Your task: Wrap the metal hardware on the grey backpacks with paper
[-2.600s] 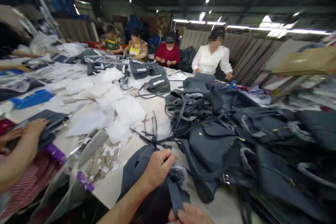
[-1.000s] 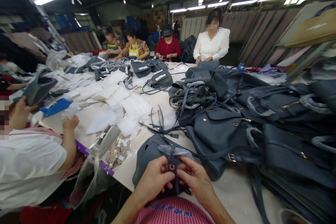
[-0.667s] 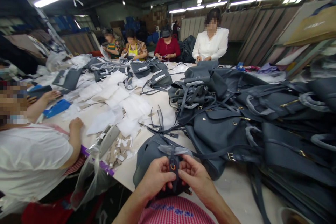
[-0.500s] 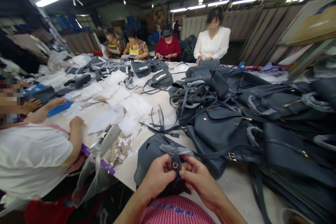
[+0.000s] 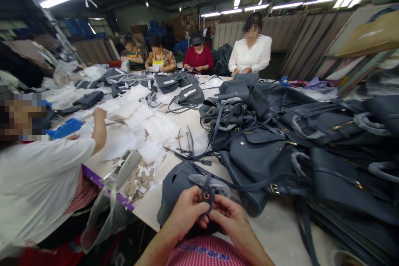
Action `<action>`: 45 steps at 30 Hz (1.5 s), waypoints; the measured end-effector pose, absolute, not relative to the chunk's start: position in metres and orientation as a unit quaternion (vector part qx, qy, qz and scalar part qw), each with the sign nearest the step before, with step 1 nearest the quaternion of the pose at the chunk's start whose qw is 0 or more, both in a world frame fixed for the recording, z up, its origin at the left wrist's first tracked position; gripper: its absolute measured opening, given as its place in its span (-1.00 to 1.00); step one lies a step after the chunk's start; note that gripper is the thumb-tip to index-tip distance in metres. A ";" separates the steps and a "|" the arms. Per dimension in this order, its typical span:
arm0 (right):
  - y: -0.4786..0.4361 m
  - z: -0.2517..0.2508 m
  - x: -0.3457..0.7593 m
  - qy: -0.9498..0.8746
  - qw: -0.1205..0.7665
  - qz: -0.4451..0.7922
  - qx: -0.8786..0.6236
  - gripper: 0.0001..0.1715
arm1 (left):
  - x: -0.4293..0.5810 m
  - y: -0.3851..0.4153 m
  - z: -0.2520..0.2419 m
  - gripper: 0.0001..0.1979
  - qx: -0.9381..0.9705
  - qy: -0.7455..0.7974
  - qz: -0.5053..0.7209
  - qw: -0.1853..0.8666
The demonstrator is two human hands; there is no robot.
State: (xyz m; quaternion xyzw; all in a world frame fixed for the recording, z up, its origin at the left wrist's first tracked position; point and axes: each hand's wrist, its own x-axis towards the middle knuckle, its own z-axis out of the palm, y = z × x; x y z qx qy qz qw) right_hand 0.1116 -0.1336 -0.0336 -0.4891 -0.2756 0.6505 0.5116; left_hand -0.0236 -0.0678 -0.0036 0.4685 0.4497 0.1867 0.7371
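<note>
A dark blue-grey bag lies on the table edge in front of me, against my checked apron. Its short strap with a small gold-coloured buckle stands up between my hands. My left hand pinches this strap from the left, thumb just below the buckle. From the right, my right hand is closed with thumb and fingertips at the strap's lower part. Behind the strap is the bag's handle, wrapped in clear plastic. The underside of the strap and some fingertips are hidden.
Finished-looking dark bags pile up on the right. White padding sheets and cardboard scraps lie to the left. A co-worker in a white top reaches over the table at left; several people work across it. A clear plastic bag hangs off the edge.
The buckle strap now stands higher and bends into a loop between my fingers. My right hand has shifted slightly left and down. The left co-worker's arm has reached farther across the table.
</note>
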 end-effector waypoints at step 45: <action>-0.144 -0.013 0.112 -0.449 0.465 0.411 -0.643 -0.83 | -0.016 -0.036 0.016 -0.66 0.977 0.123 0.173 0.018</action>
